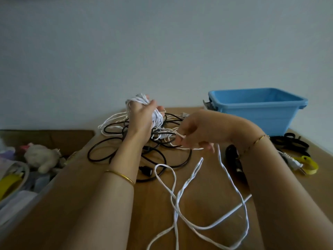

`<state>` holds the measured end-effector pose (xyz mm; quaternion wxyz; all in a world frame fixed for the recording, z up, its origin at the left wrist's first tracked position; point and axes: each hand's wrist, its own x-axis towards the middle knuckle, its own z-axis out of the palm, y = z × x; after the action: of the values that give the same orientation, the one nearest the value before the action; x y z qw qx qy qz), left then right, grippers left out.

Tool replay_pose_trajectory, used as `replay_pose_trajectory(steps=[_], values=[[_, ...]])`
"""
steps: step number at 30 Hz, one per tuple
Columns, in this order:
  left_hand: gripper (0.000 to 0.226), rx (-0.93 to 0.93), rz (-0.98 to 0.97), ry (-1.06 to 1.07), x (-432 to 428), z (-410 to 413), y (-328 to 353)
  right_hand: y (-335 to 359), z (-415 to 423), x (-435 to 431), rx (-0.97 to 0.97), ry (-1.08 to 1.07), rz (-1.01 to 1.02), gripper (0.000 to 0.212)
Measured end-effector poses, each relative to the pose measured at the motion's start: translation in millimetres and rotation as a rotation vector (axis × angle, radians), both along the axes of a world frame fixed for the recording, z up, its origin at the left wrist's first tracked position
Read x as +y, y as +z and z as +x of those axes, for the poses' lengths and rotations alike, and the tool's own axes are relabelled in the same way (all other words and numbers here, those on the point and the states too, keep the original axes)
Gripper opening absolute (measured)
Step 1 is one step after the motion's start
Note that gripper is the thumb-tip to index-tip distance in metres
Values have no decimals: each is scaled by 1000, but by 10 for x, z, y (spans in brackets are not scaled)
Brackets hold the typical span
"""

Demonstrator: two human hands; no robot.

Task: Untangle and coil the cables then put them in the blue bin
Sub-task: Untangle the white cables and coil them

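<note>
White cable [194, 171] is what both of your hands are holding. Your left fingers [153, 104] are curled round a bundle of it wound over your left hand [142, 120], which is raised above the table [207, 177], well to the left of the bin [261, 112]. Your right thumb and fingertips [180, 139] pinch a single strand of the same white cable, with your right hand [196, 130] just left of the bin and nearer to you than it.

From that pinch the strand drops to the table and runs toward you in long loose loops, one stretch twisted on itself, well in front of the bin. Between your two hands, left of the bin, more white loops lie mixed with black cables [146, 171] in a tangle on the table; one black plug end lies at the near edge of that heap.

Each wrist wears a thin gold bangle [119, 175].

The bin stands open at the far right of the table, against the wall. Black straps [288, 143] lie just in front of the bin, and a yellow strap [308, 164] with a white plug [292, 162] lies a little nearer to you. Far left of the bin, off the table's edge, a plush toy [43, 156] lies among other clutter.
</note>
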<state>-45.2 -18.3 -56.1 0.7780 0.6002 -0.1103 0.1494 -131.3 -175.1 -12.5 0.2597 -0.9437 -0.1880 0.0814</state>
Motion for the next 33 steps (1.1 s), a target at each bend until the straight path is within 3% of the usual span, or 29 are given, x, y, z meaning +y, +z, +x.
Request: replay_pose_trajectory(steps=[5,7,11,13,18,23,25,27,29,33], values=[[10,-67,694,-81,-111,-127,13,121,-38,-48,-356,-154,153,7],[24,-40,780,-226,-148,-209,37,136,-20,-90,-475,-200,222,4],[57,148,413,-659,-153,-302,90,87,31,-214,-621,-244,394,6],[67,164,394,-779,-152,-318,92,45,57,-217,-674,-216,438,6],[20,209,275,-911,-116,-347,119,-92,187,-180,-722,-224,489,8],[16,296,-243,-1238,38,-160,138,-332,310,-270,-522,-298,562,12],[20,319,-473,-1169,39,-162,171,-394,320,-209,-378,-277,475,13],[29,298,-636,-863,37,-142,185,-416,317,-124,-228,-200,361,15],[36,231,-688,-572,49,-113,182,-403,291,-31,-24,-116,283,17],[27,164,-593,-324,84,-32,143,-329,225,62,224,3,17,19]])
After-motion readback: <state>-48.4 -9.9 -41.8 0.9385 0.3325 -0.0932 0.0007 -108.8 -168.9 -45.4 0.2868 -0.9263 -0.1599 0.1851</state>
